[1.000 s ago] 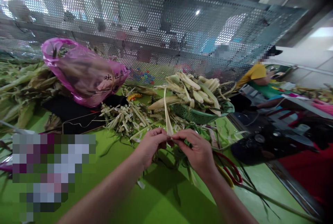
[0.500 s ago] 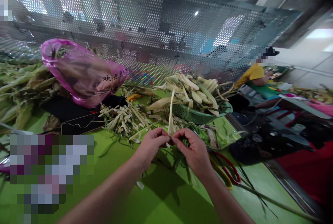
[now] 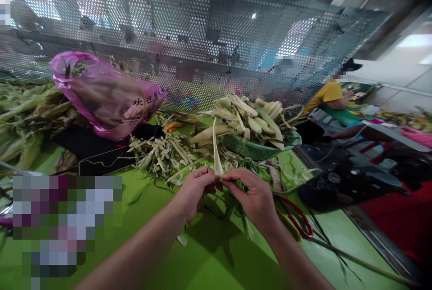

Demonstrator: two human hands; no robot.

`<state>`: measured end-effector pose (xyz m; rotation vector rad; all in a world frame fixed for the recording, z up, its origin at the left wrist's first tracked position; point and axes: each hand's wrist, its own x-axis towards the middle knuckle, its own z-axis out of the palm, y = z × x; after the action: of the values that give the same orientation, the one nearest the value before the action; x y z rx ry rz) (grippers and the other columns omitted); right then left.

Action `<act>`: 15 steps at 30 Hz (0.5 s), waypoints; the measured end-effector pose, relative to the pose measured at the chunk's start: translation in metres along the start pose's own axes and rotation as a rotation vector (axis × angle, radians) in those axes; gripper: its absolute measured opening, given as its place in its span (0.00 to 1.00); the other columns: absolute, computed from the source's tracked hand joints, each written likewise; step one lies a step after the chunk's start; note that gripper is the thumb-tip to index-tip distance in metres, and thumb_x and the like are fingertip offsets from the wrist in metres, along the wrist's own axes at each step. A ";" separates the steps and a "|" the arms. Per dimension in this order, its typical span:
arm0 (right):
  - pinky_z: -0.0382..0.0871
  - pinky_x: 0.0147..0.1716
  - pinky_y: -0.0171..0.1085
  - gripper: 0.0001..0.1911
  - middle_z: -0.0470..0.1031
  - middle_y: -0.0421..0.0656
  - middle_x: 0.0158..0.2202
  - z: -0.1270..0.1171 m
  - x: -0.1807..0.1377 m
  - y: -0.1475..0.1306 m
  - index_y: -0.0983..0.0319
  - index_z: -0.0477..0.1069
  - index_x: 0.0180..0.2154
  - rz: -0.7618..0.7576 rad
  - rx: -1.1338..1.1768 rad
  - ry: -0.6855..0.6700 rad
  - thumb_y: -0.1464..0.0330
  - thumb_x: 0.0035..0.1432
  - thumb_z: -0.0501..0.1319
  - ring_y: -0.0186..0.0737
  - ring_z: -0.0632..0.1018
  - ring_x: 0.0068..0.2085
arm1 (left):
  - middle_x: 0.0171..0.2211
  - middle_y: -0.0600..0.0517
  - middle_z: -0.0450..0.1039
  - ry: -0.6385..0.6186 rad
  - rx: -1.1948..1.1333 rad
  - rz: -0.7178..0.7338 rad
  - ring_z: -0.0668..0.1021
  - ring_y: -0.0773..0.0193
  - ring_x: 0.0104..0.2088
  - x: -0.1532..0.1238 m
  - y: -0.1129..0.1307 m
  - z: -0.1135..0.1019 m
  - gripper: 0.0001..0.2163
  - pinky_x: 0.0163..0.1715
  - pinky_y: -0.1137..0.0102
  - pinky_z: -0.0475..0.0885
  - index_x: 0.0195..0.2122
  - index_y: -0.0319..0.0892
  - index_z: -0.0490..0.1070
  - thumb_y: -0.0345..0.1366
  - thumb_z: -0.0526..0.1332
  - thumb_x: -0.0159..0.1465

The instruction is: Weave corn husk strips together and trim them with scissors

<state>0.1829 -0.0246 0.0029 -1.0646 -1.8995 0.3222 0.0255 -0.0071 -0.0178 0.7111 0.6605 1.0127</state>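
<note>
Between my fingertips stands a pale strip of corn husk [image 3: 217,153], pointing upward and tapering to a thin tip. My left hand [image 3: 200,187] pinches its base from the left. From the right, my right hand [image 3: 250,189] grips the same base with thumb and forefinger, and the fingertips of both hands meet there. Below the hands hang some green leafy bits, partly hidden. Just beyond, cut husk scraps [image 3: 165,153] lie heaped on the green tabletop [image 3: 151,240]. A green basket [image 3: 259,147] piled with corn husks [image 3: 251,117] stands behind my right hand.
Scissors with red and yellow handles [image 3: 299,220] lie right of my right forearm. A pink plastic bag [image 3: 111,96] stands at the back left beside a husk heap [image 3: 30,114]. A perforated metal screen [image 3: 202,33] runs behind. A person in yellow [image 3: 327,96] sits at the far right.
The husk strip's upper end has tilted to the left. My right fingers have shifted slightly left at its base, while my left hand has hardly moved.
</note>
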 end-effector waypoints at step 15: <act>0.65 0.33 0.34 0.04 0.70 0.40 0.30 0.002 -0.001 -0.002 0.60 0.69 0.31 0.136 -0.040 -0.038 0.69 0.60 0.59 0.36 0.72 0.33 | 0.23 0.54 0.70 0.052 0.118 0.052 0.68 0.73 0.24 0.000 0.001 -0.001 0.04 0.27 0.76 0.60 0.25 0.38 0.68 0.30 0.64 0.51</act>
<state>0.1802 -0.0255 0.0021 -1.2251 -1.8779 0.3847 0.0247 -0.0067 -0.0175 0.8111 0.7550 1.0492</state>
